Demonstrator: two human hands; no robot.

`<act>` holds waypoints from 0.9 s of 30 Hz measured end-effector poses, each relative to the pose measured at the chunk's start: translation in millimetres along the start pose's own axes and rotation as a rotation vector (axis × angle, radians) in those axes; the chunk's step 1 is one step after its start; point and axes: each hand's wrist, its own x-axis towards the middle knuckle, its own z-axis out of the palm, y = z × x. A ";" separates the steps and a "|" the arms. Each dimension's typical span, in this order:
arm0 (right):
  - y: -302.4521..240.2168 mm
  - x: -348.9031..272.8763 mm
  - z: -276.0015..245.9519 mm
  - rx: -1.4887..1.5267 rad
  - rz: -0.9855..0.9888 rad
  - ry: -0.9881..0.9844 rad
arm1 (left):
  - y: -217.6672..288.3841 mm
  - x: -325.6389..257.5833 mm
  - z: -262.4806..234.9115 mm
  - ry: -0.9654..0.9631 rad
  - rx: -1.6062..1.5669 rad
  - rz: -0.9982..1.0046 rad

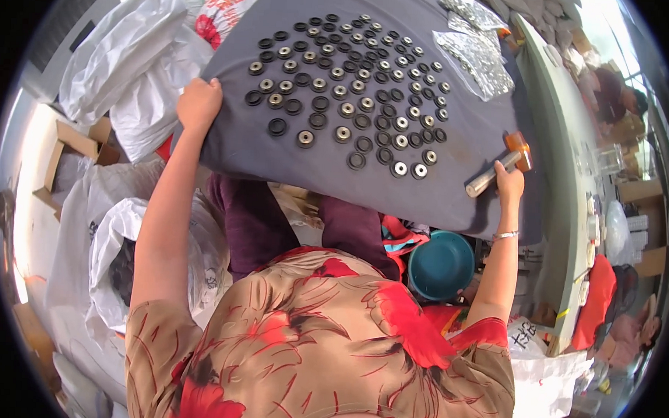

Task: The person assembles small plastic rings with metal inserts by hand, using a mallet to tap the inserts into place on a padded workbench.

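Left hand (199, 102) clenched on grey cloth (471, 103) edge, 9 o'clock of black rings (353, 84). Right hand (509, 183) grasping mallet (498, 165) handle at cloth's 4 o'clock edge; bare cloth between rings and mallet.

Both arms reach forward — left grip (199, 103) clenched shut, right grip (509, 182) curled closed.

A long pale green workbench (564, 165) runs along the right side, and bright daylight washes out the room beyond its far end. Below its near end lie a teal plastic basin (441, 264) and cardboard boxes (643, 220). Well to its left, white plastic sacks (126, 62) crowd the floor.
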 end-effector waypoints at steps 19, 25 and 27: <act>-179.0 -150.3 -33.5 0.854 -0.657 -0.689 | -2.3 -7.2 0.3 0.018 -0.047 -0.048; -260.2 -194.0 2.2 0.298 -1.219 -0.536 | 2.9 -7.6 -0.5 0.003 -0.099 -0.033; -273.5 -201.7 11.9 0.264 -1.269 -0.495 | -0.2 -8.2 0.3 0.033 -0.089 -0.036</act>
